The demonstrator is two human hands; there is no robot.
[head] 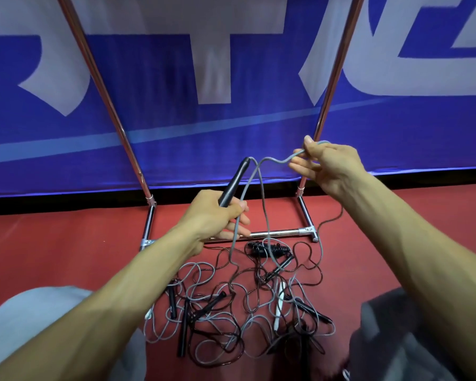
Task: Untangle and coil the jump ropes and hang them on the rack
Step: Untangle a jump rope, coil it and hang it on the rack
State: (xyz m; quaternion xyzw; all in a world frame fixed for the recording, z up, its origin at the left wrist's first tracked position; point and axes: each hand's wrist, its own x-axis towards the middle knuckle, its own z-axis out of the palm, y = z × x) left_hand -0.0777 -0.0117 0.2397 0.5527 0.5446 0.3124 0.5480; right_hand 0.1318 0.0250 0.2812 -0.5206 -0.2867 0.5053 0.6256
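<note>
My left hand (217, 218) grips a black jump rope handle (234, 182) that points up and away, with a strand of grey rope (275, 160) also running under its fingers. From the handle's top the grey rope arcs right to my right hand (323, 167), which pinches it between thumb and fingers. Two grey strands hang down into a tangled pile of jump ropes (242, 306) on the red floor: grey and dark cords, several black handles, one white handle (278, 309). A coiled black rope (267, 248) lies by the rack's base bar (280, 232).
The chrome rack has two slanted poles, a left pole (105, 97) and a right pole (333, 86), rising from floor feet. Behind it hangs a blue banner (231, 133) with white letters. My knees sit at the lower left (39, 320) and the lower right (390, 325).
</note>
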